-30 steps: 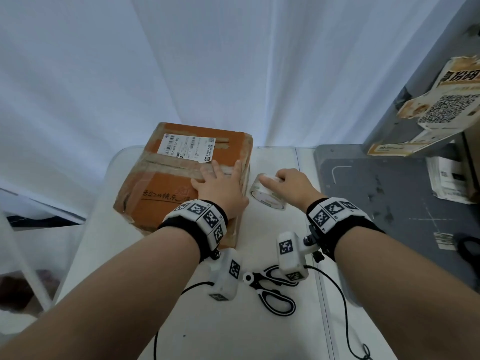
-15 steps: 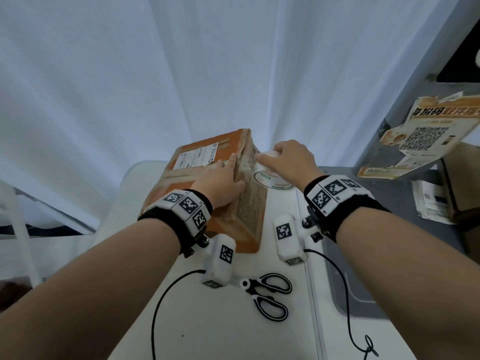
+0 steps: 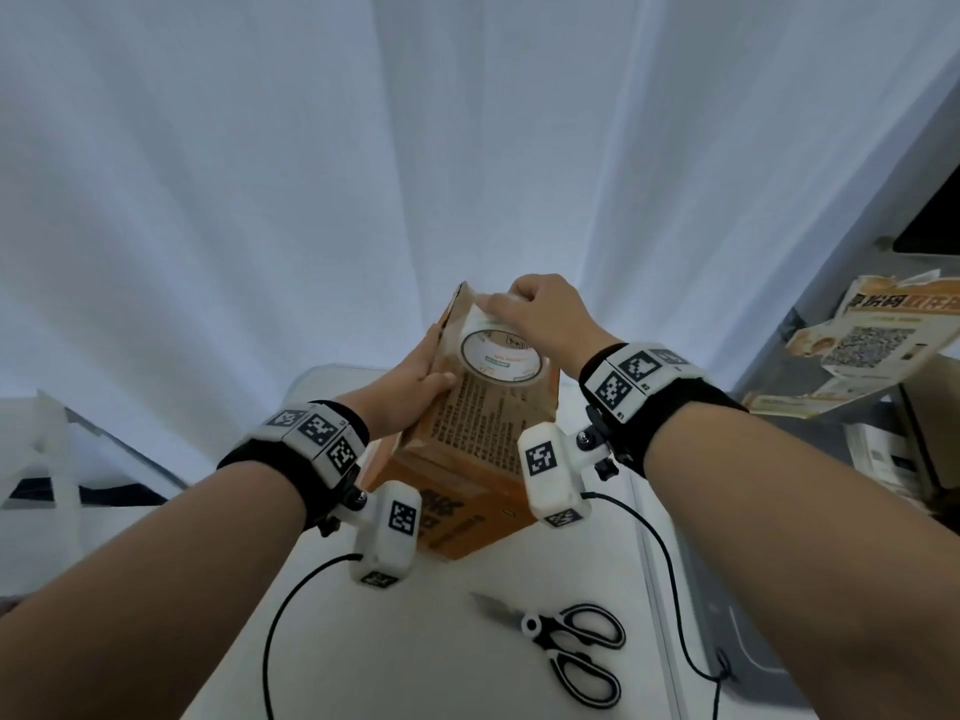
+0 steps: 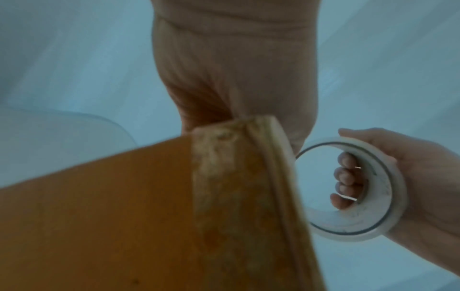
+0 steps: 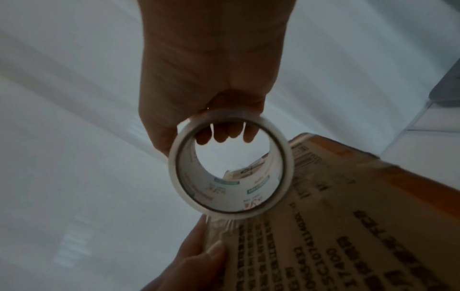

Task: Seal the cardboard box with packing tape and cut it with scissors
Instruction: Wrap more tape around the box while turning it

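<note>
An orange cardboard box [image 3: 467,449] stands tipped up on the white table [image 3: 363,641], its printed side toward me. My left hand [image 3: 410,376] grips its upper left edge, with the thumb [image 5: 199,256] on the old tape along that edge. My right hand [image 3: 545,319] holds a clear packing tape roll [image 3: 519,371] against the top of the printed side, its fingers hooked through the core [image 4: 346,177]. Black-and-white scissors [image 3: 532,625] lie shut on the table in front of the box, untouched.
A white curtain hangs close behind the table. To the right are a grey surface, a torn carton with a QR code [image 3: 878,345] and stacked papers [image 3: 883,459]. Black cables [image 3: 270,641] from the wrist cameras trail over the table near the scissors.
The box went from lying flat to standing tipped up on an edge under my left hand. My right hand lifted the tape roll off the table and brought it to the box's upper side.
</note>
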Demonstrator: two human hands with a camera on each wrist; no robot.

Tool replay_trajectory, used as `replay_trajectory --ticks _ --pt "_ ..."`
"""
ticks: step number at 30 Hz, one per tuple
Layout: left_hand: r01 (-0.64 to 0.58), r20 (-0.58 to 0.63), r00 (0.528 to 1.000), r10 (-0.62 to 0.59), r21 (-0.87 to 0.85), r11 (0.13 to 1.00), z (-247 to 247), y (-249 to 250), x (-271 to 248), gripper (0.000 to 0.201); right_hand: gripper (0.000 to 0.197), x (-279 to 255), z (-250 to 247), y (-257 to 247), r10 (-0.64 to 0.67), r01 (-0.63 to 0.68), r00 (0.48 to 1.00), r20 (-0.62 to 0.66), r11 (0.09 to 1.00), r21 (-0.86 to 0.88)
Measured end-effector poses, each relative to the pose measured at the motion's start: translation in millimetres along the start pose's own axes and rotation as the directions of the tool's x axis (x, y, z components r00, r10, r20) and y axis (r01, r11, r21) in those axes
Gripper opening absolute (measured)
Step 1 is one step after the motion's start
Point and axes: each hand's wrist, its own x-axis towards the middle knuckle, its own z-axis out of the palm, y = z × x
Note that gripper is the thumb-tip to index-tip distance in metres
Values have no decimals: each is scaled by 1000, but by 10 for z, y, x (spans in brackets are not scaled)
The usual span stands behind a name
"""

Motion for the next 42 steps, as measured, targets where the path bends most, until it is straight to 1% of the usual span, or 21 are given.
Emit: replay_trajectory --ticks 2,3,6,8,12,14,17,19,20,22,23,25,26,27,29,31,33,35,37,40,42 --pt "1 -20 1000 0 61 998 -165 -90 -14 59 44 46 103 -82 12 -13 1000 5 998 61" --pt "-20 -17 1000 22 91 996 -228 -136 -6 57 45 65 167 -131 7 -9 1000 21 999 52" --pt "-53 6 999 53 252 966 -331 -293 78 66 45 146 350 -323 -51 54 998 41 996 -76" --pt "-54 -4 998 59 345 937 -329 -326 124 67 45 221 434 -421 -82 89 996 47 981 -173" --pt "61 -26 998 -55 485 872 -283 -419 201 59 41 283 561 -380 16 10 997 82 952 -306" --pt "81 -43 997 -69 501 862 -277 -439 233 57 39 288 534 -340 43 -17 997 66 935 -355" --pt "110 -57 994 -94 529 842 -268 -393 220 57 39 257 297 -289 111 -48 990 85 839 -542" --pt "100 -33 995 -98 558 824 -225 -340 210 57 37 197 137 -220 189 -86 976 106 788 -609" --pt "91 -21 995 -97 569 817 -200 -313 216 57 36 166 89 -187 206 -98 973 104 776 -623" --pt "88 -23 995 -95 631 771 -175 -296 251 57 39 116 50 -150 189 -97 978 87 785 -612" --pt "79 -37 997 -74 692 718 -177 -288 275 56 42 96 42 -136 173 -96 982 79 808 -582" --pt "29 -45 999 13 812 582 -192 -274 324 57 44 65 29 -104 153 -102 986 60 856 -507" --pt "-6 -24 998 50 845 534 -185 -259 337 58 44 51 22 -82 152 -112 987 44 869 -481" --pt "-49 14 997 72 860 508 -160 -246 348 60 42 37 14 -59 155 -124 987 28 875 -469" --pt "-139 110 990 86 852 505 -87 -227 349 64 40 23 14 -27 164 -137 986 15 868 -477" --pt "-173 151 985 85 830 530 -66 -232 350 69 38 24 36 -43 174 -137 984 28 857 -497" --pt "-163 148 986 71 829 535 -103 -240 353 71 40 29 66 -90 166 -125 985 42 864 -487" --pt "-152 143 988 56 842 518 -149 -261 354 73 41 43 80 -141 160 -122 986 49 891 -436" --pt "-135 131 990 46 842 522 -179 -287 345 76 42 36 23 -186 163 -127 985 63 915 -384" --pt "-113 108 993 41 842 527 -208 -337 339 79 49 -31 -156 -174 137 -80 986 100 894 -441" --pt "-117 108 993 47 843 525 -196 -339 352 80 49 -112 -270 -70 153 -79 982 110 864 -497"
